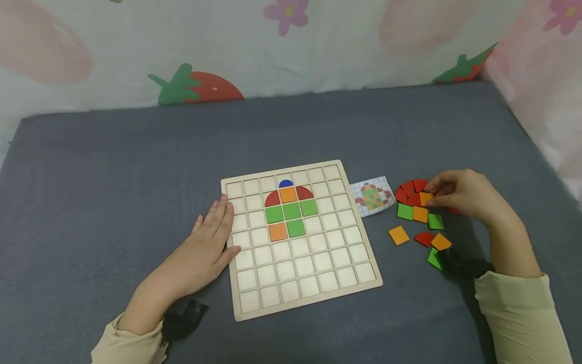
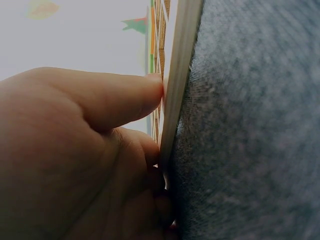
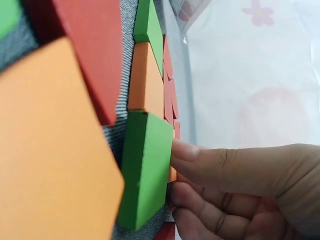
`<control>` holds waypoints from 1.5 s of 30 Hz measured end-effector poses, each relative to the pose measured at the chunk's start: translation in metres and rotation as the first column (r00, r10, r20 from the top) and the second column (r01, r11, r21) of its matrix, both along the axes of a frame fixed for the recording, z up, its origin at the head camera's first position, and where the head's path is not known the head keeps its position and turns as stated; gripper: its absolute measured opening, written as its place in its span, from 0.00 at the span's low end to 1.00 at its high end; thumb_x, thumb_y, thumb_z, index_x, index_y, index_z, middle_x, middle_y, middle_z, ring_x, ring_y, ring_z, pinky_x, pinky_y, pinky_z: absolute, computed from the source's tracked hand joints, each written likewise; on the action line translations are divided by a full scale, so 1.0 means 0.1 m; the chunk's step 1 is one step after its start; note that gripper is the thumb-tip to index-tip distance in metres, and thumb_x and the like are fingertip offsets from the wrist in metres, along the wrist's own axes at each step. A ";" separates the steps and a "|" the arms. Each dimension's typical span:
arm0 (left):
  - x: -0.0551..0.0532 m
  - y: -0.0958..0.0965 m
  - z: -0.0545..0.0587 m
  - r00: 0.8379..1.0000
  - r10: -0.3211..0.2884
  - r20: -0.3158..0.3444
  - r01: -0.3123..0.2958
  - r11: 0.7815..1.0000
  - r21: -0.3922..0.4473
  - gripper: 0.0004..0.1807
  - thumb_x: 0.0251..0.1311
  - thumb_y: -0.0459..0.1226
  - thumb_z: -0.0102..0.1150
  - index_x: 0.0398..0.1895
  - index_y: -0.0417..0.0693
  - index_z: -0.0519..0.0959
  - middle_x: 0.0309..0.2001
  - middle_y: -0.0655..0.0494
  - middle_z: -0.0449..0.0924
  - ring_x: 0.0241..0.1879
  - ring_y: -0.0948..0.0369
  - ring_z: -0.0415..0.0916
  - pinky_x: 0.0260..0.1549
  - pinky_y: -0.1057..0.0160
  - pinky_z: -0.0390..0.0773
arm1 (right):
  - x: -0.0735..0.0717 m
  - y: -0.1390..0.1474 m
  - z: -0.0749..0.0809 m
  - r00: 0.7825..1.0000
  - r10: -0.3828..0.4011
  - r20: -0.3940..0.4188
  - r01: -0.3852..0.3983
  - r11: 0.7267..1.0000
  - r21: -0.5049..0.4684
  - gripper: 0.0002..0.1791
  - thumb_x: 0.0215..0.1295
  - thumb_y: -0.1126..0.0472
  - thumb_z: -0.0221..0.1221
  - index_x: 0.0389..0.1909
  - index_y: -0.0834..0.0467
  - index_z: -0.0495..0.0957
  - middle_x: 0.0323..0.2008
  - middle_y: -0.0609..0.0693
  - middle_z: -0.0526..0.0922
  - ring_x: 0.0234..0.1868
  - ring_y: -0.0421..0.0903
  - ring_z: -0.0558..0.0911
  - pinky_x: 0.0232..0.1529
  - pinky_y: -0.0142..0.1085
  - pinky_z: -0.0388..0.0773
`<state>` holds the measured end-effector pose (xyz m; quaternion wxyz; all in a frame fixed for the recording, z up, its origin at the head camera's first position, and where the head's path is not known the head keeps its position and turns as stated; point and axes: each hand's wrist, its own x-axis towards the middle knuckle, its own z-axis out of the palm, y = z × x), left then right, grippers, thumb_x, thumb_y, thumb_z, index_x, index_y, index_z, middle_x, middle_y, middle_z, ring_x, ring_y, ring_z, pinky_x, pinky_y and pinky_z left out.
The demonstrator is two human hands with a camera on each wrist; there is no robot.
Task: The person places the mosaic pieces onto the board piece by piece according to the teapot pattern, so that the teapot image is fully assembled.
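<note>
1. Grid board (image 1: 309, 286) of pale wood lay between the two hands, as we saw it from the head view: just beside the left hand (image 1: 202, 255) and well apart from the right hand (image 1: 468, 194).
2. We found an orange square tile (image 1: 425, 198) at the right hand's fingertips, right of the board, next to a cluster of red pieces (image 1: 407, 189).
3. We saw the left hand spread flat with fingers extended and thumb set apart, its tips touching the board's left rim; it grasped no tile.
4. We saw the right hand bent into a pinch, thumb and fingertips on the orange square tile; we could not tell whether the tile was off the cloth (image 1: 136, 151).
5. Nearer us than that tile, we noted a row of a green tile (image 1: 405, 212), an orange tile (image 1: 420, 215) and a second green tile (image 1: 435, 221).
6. On the board we saw a blue half-round piece (image 1: 285, 184) above an orange square (image 1: 288, 194), which sat between two curved red pieces (image 1: 272, 198), over a row of three green squares (image 1: 291, 210).
7. We saw a printed pattern card (image 1: 373, 195) at the board's right edge, between board and red pieces.
</note>
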<state>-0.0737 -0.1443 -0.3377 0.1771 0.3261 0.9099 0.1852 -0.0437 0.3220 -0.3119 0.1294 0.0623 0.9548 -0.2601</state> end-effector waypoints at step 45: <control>-0.01 -0.01 0.09 0.999 -0.012 0.036 0.014 0.999 -0.048 0.40 0.71 0.42 0.44 0.72 0.33 0.35 0.74 0.41 0.25 0.72 0.48 0.26 0.66 0.42 0.39 | -0.29 -1.42 0.26 0.971 0.194 -0.140 -0.225 0.940 -0.256 0.05 0.54 0.68 0.67 0.32 0.60 0.82 0.29 0.50 0.83 0.29 0.46 0.81 0.29 0.34 0.76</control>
